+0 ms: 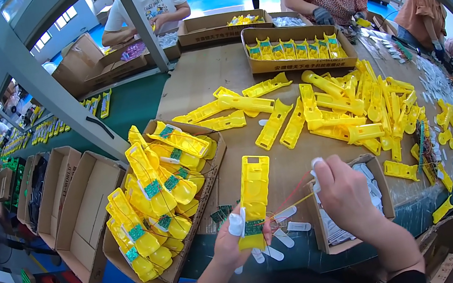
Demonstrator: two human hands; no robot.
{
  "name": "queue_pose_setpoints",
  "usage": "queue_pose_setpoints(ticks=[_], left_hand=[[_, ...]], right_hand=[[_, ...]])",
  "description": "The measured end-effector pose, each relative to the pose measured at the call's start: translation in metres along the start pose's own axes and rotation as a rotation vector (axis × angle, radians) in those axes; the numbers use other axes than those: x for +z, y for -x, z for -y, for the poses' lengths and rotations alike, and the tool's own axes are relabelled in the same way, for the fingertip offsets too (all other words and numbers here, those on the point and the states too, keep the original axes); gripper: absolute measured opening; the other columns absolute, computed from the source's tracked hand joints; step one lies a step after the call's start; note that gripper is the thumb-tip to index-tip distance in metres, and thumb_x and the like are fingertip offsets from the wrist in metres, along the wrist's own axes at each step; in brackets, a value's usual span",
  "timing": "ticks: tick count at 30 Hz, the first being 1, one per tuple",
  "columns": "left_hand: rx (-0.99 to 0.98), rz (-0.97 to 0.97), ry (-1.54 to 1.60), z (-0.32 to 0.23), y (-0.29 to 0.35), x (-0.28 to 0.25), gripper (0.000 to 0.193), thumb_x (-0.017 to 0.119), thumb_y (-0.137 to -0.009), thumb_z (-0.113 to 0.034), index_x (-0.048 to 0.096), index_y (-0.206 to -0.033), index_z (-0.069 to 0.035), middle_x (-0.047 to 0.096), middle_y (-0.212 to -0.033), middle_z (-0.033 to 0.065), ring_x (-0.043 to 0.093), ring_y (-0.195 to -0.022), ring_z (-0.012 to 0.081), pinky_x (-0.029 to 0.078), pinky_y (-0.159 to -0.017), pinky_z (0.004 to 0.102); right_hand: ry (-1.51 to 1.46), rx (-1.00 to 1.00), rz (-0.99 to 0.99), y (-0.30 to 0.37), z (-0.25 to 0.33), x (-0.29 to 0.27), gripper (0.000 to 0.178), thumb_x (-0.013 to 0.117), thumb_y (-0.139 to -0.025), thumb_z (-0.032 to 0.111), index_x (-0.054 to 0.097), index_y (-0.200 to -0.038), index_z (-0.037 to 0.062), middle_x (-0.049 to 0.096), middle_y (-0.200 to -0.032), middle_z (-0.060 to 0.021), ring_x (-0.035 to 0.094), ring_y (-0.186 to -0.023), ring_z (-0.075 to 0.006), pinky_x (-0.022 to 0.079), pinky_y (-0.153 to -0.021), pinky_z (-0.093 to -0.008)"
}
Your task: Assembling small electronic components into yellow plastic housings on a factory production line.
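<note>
My left hand (233, 243) grips a yellow plastic housing (255, 188), held upright, with a green circuit board (254, 229) in its lower part. A white cover sits on the thumb. To the right, my right hand (341, 191) is raised and closed in a pinch, with a white cover on one fingertip. Thin red and yellow wires (292, 195) stretch from the board to its fingers. Below that hand stands a small carton (388, 207) of white strips. Several white oval pieces (284, 238) lie on the table beneath the housing.
At left, an open carton (207, 220) is piled with yellow housings bearing green boards. A heap of bare yellow parts (353, 101) covers the table's right side. Another filled carton (304, 67) stands at the back. A metal post (49, 82) rises at left. Co-workers sit across.
</note>
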State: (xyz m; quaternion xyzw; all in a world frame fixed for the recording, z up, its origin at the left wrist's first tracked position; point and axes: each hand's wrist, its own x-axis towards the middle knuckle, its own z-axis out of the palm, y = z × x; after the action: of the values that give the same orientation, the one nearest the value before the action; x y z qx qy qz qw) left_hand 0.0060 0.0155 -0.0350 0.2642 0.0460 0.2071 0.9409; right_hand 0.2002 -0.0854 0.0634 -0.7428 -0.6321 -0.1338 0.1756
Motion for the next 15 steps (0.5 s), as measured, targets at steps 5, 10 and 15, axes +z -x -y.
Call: queue_pose_setpoints(ticks=[5, 10, 15], left_hand=[[-0.04, 0.0, 0.055, 0.004, 0.001, 0.006, 0.041, 0.046, -0.091, -0.027, 0.035, -0.123, -0.004, 0.054, -0.097, 0.0128, 0.056, -0.085, 0.0221, 0.048, -0.076, 0.0362], [0.002, -0.046, -0.659, -0.001, 0.006, 0.021, 0.054, 0.055, -0.081, -0.007, 0.027, -0.126, -0.001, 0.05, -0.11, 0.0098, 0.053, -0.099, 0.0165, 0.042, -0.087, 0.0319], [0.166, -0.035, -0.903, 0.006, 0.008, 0.025, 0.046, 0.054, -0.082, -0.006, 0.03, -0.121, -0.003, 0.051, -0.107, 0.0088, 0.052, -0.096, 0.0152, 0.041, -0.086, 0.0296]], right_hand=[[-0.43, -0.026, -0.281, 0.001, 0.023, 0.009, 0.027, 0.061, -0.071, 0.001, 0.051, -0.096, -0.0029, 0.047, -0.076, -0.0129, 0.051, -0.063, -0.0276, 0.042, -0.052, -0.0313], [-0.945, 0.093, -0.091, 0.047, 0.055, 0.029, 0.02, 0.058, -0.082, 0.008, 0.046, -0.096, -0.0015, 0.057, -0.077, -0.0097, 0.059, -0.067, -0.0164, 0.046, -0.058, -0.026], [-0.946, 0.206, -0.063, 0.061, 0.067, 0.044, 0.025, 0.06, -0.081, 0.008, 0.042, -0.096, -0.0009, 0.059, -0.077, -0.0104, 0.06, -0.065, -0.0136, 0.047, -0.058, -0.0248]])
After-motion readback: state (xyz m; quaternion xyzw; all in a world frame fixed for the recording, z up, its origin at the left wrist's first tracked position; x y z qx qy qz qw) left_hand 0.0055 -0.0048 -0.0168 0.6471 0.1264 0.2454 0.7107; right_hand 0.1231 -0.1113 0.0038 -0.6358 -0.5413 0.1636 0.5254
